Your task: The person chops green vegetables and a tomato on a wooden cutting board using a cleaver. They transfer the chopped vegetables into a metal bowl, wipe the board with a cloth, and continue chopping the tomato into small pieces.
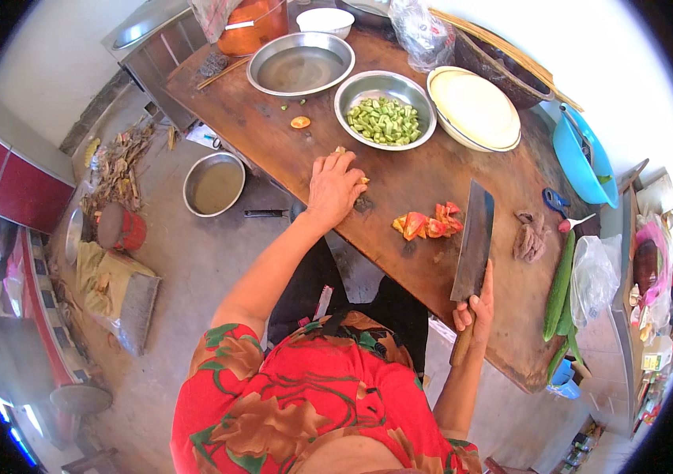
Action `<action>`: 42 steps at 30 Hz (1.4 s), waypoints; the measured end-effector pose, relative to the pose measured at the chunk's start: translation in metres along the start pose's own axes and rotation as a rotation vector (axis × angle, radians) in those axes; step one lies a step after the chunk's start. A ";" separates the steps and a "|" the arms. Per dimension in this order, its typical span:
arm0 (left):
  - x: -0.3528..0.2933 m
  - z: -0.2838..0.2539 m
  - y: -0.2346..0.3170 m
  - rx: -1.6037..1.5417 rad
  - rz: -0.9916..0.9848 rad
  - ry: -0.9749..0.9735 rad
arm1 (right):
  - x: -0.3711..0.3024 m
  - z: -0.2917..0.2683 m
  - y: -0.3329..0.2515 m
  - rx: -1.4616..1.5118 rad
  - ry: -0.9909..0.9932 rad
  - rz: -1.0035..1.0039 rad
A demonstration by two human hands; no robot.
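Observation:
My right hand (476, 310) grips a cleaver (475, 237) by its wooden handle. The wide dark blade points away from me above the brown wooden table (400, 178). Beside the blade, to its left, lies a small heap of cut tomato (425, 223). On the left part of the tabletop, my left hand (335, 188) is closed, palm down, over an orange tomato piece, of which only edges peek out at the fingers. Farther off lies another orange tomato piece (300, 122). A steel bowl (344, 93) of chopped green vegetable (385, 120) stands beyond my left hand.
At the back are a steel basin of water (301, 67) and a covered cream bowl (475, 107). To the right lie a crumpled cloth (531, 235), blue-handled scissors (555, 201), cucumbers (560, 288) and a blue basin (581, 162). Another water basin (214, 186) sits low at left.

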State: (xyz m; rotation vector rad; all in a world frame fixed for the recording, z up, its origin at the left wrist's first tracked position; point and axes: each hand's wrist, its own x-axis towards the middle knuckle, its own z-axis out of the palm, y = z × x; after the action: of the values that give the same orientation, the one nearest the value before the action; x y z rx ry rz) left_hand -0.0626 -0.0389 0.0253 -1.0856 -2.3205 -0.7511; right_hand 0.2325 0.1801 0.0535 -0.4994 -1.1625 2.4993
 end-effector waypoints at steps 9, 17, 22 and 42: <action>0.020 0.007 -0.056 0.150 -0.117 -0.012 | -0.003 -0.002 0.003 0.036 -0.028 0.002; 0.031 0.003 -0.082 0.224 -0.223 0.155 | -0.003 -0.010 0.004 0.086 -0.044 -0.019; 0.015 0.003 -0.019 -0.019 -0.169 0.196 | -0.002 -0.007 0.003 0.111 -0.009 -0.057; -0.013 0.027 0.089 -0.473 -0.114 -0.085 | -0.003 -0.017 0.006 0.195 -0.015 -0.053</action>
State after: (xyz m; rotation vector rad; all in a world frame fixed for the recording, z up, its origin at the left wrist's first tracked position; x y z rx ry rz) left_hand 0.0108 0.0194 0.0219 -1.1996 -2.3515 -1.3717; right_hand 0.2420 0.1861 0.0388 -0.3928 -0.9114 2.5395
